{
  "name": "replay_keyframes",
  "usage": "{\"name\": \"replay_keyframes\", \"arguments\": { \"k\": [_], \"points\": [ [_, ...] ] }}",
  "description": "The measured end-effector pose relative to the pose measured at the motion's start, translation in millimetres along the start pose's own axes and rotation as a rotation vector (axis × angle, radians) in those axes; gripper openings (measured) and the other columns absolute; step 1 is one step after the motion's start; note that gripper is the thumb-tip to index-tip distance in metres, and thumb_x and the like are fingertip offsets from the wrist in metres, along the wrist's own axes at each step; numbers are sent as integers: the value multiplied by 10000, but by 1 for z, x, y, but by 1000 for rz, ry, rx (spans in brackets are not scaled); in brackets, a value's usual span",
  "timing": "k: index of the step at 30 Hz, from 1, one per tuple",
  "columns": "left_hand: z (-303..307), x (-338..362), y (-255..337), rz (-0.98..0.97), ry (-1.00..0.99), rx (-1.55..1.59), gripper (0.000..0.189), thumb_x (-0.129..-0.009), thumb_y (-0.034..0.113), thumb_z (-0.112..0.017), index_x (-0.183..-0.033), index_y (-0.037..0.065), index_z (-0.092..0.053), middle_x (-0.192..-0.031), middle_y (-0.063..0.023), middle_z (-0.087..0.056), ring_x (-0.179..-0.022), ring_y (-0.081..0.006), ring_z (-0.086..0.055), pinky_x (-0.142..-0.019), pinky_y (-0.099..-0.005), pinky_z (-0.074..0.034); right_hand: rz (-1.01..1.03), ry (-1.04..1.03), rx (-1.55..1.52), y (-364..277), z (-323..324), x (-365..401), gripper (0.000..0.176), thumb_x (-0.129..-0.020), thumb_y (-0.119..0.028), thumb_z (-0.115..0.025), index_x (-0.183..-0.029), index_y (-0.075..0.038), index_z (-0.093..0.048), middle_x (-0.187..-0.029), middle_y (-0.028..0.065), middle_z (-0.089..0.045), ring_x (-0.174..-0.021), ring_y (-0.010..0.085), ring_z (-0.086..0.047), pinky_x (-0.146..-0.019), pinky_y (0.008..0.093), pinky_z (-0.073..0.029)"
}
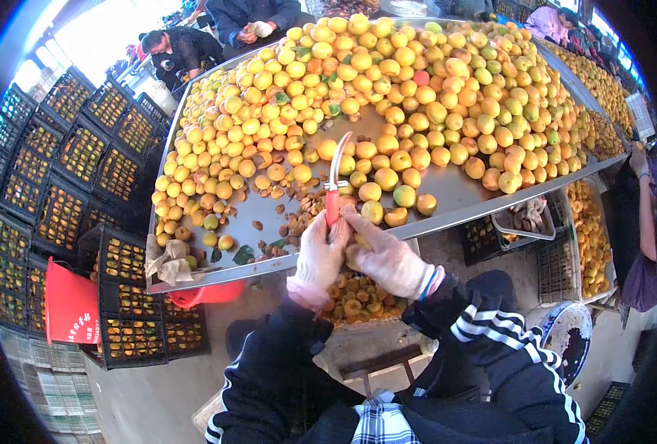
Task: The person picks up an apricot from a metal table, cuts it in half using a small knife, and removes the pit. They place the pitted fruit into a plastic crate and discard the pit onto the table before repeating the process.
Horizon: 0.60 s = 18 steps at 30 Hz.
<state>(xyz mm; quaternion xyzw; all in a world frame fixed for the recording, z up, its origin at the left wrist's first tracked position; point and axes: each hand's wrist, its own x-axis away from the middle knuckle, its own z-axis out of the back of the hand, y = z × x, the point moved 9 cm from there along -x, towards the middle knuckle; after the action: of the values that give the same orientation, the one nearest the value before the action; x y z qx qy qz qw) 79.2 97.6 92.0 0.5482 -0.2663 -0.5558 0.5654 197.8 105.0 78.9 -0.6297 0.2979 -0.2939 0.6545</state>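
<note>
My left hand (322,255), in a pale glove, is closed around the red handle of a curved knife (333,200). The blade points up and away, over the apricots (291,81) heaped on the metal table. Beside it, my gloved right hand (396,263) is curled close, its fingers near the knife handle and slightly blurred. A bit of yellow-orange apricot (361,240) shows between the right fingers, mostly hidden by them. Brown pits (293,224) and several split apricots lie on the table just beyond my hands. Below them is a crate of halved apricots (358,300).
The metal table (461,211) has a raised front edge. Black crates of fruit (132,296) and a red bucket (71,303) stand at left. To the right are a crate of halves (587,237) and a round tub (565,333). Other people work around the table.
</note>
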Motion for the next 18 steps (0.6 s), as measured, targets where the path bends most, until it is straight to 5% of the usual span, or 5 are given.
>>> {"name": "replay_keyframes", "arguments": {
  "k": [4, 7, 11, 16, 18],
  "points": [
    [-5, 2, -27, 448, -59, 350, 175, -967, 191, -572, -936, 28, -626, -697, 32, -550, -597, -43, -433, -535, -210, -332, 108, 47, 395, -6, 2, -1, 700, -894, -120, -595, -1517, -72, -280, -1297, 224, -587, -1233, 340, -553, -1009, 375, -452],
    [12, -7, -23, 453, 162, 629, 180, -967, 194, -567, -927, 30, -629, -697, 30, -556, -607, -52, -449, -543, -217, -346, 213, 80, 414, -1, -2, 0, 658, -910, -146, -595, -1503, -78, -318, -1324, 206, -566, -1248, 304, -543, -1040, 348, -429],
    [53, -18, -13, 266, 161, -186, 219, -972, 185, -570, -1028, -24, -601, -775, -69, -637, -703, -118, -571, -658, -288, -479, 108, -259, 838, 17, -52, 23, 552, -913, -229, -638, -1409, -67, -457, -1347, 184, -541, -1251, 308, -534, -1070, 370, -421],
    [62, -16, -12, 178, 207, 4, 193, -967, 153, -571, -1089, 4, -591, -790, -35, -600, -706, -99, -544, -638, -260, -465, 25, 35, 548, -17, 51, -6, 483, -855, -337, -688, -1259, -91, -589, -1208, 172, -610, -1137, 329, -594, -962, 417, -482],
    [61, -11, -16, 263, 206, 193, 164, -968, 119, -564, -1111, 39, -584, -781, 15, -536, -681, -77, -505, -601, -225, -428, -62, 232, 1109, -38, 106, -14, 412, -839, -370, -671, -1150, -100, -649, -1105, 152, -666, -1045, 320, -639, -889, 420, -514]
  ]
}}
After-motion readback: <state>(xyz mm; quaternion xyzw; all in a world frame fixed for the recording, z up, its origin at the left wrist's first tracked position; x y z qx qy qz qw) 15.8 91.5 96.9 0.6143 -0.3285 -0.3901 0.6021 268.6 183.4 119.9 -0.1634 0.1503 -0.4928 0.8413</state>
